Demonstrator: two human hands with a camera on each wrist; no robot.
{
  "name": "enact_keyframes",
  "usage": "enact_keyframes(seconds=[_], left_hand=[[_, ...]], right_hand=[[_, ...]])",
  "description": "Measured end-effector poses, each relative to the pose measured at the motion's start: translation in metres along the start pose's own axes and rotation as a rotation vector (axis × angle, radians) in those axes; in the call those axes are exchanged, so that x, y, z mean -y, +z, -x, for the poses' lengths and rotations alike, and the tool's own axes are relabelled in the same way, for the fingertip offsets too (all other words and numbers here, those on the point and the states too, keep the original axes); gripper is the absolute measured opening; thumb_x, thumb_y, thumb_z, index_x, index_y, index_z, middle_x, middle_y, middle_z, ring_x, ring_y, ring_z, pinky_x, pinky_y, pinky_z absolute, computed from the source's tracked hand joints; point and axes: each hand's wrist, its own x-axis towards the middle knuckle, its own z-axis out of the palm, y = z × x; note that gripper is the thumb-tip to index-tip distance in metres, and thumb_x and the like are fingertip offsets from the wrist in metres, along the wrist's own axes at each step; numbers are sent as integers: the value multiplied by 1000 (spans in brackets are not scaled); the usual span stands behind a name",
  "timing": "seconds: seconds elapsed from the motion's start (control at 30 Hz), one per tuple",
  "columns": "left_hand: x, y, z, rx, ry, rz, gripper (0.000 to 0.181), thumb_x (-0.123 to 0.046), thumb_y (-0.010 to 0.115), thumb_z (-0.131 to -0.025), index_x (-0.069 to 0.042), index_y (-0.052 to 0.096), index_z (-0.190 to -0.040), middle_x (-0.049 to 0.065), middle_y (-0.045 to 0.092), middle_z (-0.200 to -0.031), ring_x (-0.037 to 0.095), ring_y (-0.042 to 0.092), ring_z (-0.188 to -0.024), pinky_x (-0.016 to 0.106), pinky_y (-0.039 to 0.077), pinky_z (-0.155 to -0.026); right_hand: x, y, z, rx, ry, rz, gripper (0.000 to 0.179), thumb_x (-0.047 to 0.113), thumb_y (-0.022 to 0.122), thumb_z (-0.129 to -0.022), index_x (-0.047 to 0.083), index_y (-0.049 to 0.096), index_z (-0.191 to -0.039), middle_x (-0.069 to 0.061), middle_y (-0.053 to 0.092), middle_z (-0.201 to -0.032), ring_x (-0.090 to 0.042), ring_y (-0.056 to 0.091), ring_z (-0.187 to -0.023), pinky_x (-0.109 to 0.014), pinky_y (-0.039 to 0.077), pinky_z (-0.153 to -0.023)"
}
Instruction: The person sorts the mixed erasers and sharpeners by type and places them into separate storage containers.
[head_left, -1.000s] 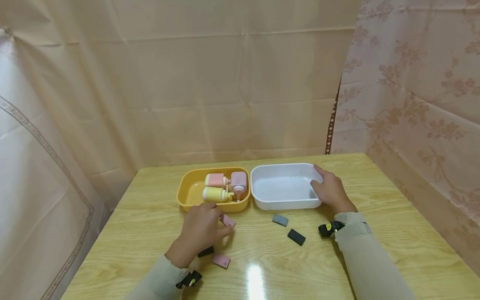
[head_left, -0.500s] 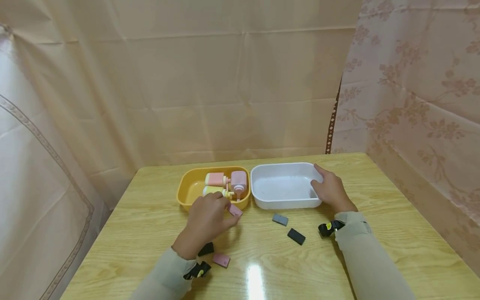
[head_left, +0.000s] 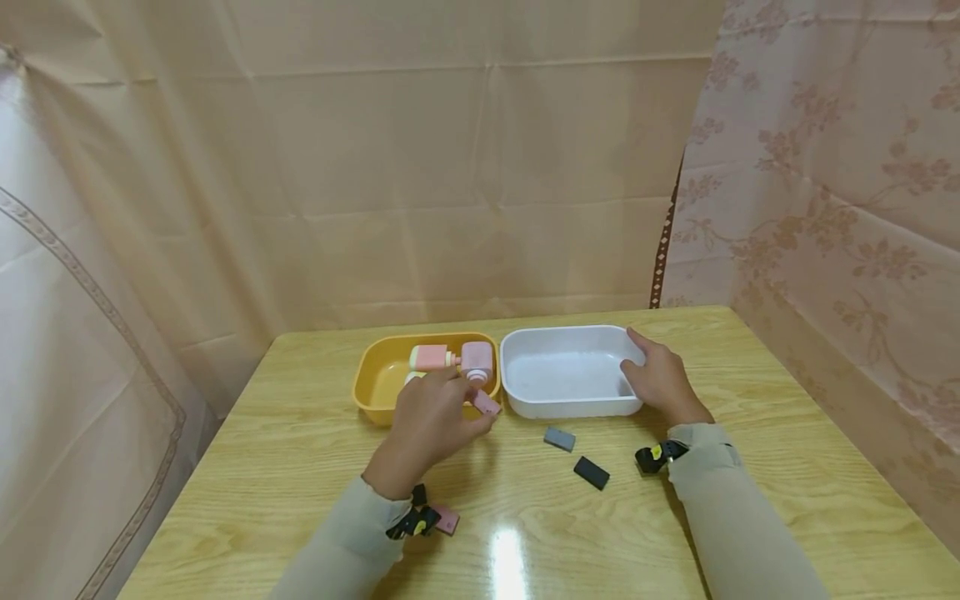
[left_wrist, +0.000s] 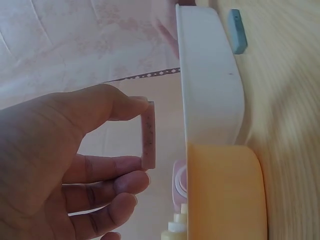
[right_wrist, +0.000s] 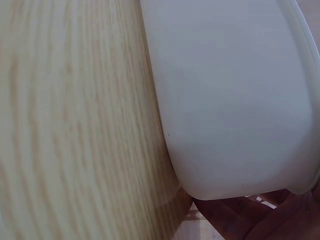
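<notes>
Pink block [head_left: 487, 402] | left hand [head_left: 433, 421] pinches it near yellow tray [head_left: 382, 383] | right hand [head_left: 662, 385] grips white tray [head_left: 573, 408] | block's height unclear

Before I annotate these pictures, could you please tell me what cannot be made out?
Head view: yellow bottle, mostly hidden by left hand; lower pink block, partly covered by wrist device.
Left wrist view: held pink block, marks too small to read.
Right wrist view: right hand, cut off by frame edges.

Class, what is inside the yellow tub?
The yellow tub holds a salmon bottle and a pink bottle. In the head view, the left hand hides most of a yellow bottle; anything else behind it cannot be seen.
</notes>
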Motion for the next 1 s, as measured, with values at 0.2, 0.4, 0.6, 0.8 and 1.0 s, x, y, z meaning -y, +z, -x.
enact_keyframes(seconds=[0.2, 0.4, 0.6, 0.8, 1.0], left_hand=[[-4, 1, -10, -8, -29, 50, 34, -53, 73, -85, -21, 71, -73, -8, 55, -73, 11, 48, -61, 28, 37, -50], [-8, 2, -19, -25, -37, 111, 38, -52, 74, -86, -16, 74, -74, -6, 53, -73, 12, 47, -62, 26, 37, -49], [-13, 3, -29, -29, -54, 180, 37, -49, 77, -86, -12, 76, -82, -5, 55, -74, 13, 50, -63, 25, 41, -52], [-17, 6, -37, -19, -75, 199, 39, -50, 77, -85, -11, 79, -86, -6, 56, -76, 13, 51, -65, 26, 41, -53], [-21, 10, -42, 3, -93, 162, 41, -54, 75, -86, -13, 79, -88, -5, 55, -77, 13, 51, -68, 26, 39, -55]], right_hand=[[2, 0, 0, 5, 13, -5, 69, 22, 50, -105, 18, 20, -166, -23, 23, -168, -50, 29, -152, -65, 35, -115], [2, -1, -1, 11, 11, -7, 68, 22, 50, -105, 18, 20, -166, -22, 23, -169, -50, 27, -153, -65, 32, -116], [1, -1, -1, 11, 14, -14, 68, 22, 50, -105, 18, 20, -166, -23, 22, -169, -49, 29, -152, -65, 34, -115], [0, 0, 0, 5, 13, -14, 69, 22, 50, -104, 17, 20, -166, -23, 23, -168, -49, 28, -152, -65, 34, -115], [1, 0, -1, -1, 9, -5, 69, 22, 50, -104, 17, 21, -166, -22, 24, -168, -49, 28, -153, -65, 32, -116]])
